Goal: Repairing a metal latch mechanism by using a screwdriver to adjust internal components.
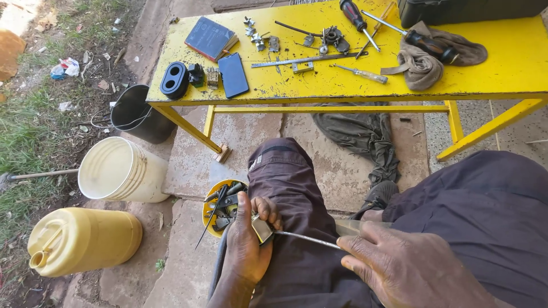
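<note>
The left hand [246,242] has its fingers [267,210] curled tight around a small metal part [262,229], pressed against the person's knee; the right hand [408,268] pinches a thin metal rod [308,238] running into that part; just beside the left hand sits a yellow bowl [208,211] of tools; further off stands the yellow counter [502,63], strewn with screwdrivers [357,18].

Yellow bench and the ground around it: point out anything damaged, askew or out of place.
The yellow bench has chipped, worn paint along its front edge. A dark cloth lies crumpled on the paving beneath it. The yellow jerrycan lies on its side by the white bucket. Litter dots the grass.
</note>
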